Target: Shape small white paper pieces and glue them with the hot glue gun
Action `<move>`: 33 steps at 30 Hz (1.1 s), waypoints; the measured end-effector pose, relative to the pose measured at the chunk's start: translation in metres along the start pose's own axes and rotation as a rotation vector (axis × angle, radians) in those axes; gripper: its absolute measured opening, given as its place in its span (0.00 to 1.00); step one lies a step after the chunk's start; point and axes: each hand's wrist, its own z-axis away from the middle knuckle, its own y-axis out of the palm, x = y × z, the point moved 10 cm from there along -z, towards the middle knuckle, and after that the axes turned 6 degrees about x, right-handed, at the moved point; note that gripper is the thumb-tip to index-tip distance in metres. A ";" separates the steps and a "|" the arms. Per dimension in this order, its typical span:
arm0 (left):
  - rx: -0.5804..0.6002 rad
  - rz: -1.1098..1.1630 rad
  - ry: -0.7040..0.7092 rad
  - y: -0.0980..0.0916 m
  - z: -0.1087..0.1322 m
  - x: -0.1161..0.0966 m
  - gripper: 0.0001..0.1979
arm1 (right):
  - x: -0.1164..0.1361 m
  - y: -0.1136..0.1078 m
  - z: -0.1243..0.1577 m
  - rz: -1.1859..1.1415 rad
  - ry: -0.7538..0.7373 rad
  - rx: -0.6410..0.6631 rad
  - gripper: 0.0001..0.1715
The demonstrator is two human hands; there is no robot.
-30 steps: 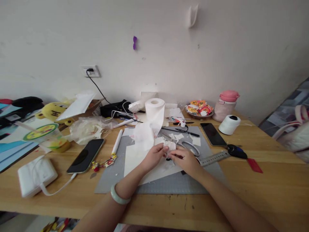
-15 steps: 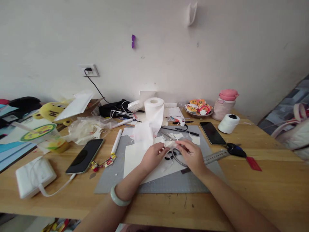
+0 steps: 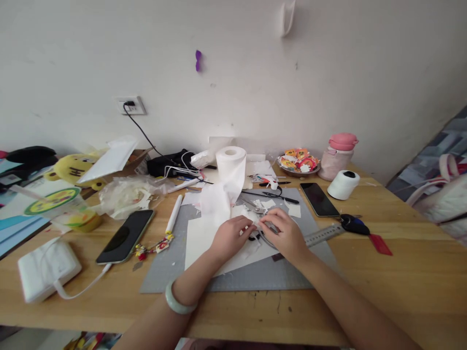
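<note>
The left hand (image 3: 229,239) and right hand (image 3: 286,236) meet over the paper (image 3: 200,243), fingertips drawn narrow, both pinching a small white piece (image 3: 253,217) between them; the fingers cover much of it, so its shape is hard to tell. The scissors (image 3: 260,210) lie just beyond and partly under the right hand, near the ruler (image 3: 324,235). The paper rests on the grey mat (image 3: 164,273) on the worktop (image 3: 401,296), with the tissue roll (image 3: 231,167) upright behind.

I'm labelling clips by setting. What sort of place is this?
Probably a home craft space, judging by the cutting mat, ruler and white spool.
</note>
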 end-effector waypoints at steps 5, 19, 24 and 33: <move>0.007 0.009 -0.006 0.003 0.000 0.003 0.08 | -0.002 0.006 0.000 0.061 0.009 0.071 0.08; 0.052 0.023 -0.080 0.007 -0.002 0.011 0.10 | -0.009 0.003 -0.003 -0.078 0.033 0.137 0.19; 0.039 0.065 -0.100 0.007 -0.001 0.012 0.08 | -0.015 0.004 -0.003 -0.119 0.063 0.132 0.18; 0.042 0.096 -0.007 0.004 0.003 -0.003 0.11 | -0.025 0.015 -0.003 -0.149 0.161 0.170 0.15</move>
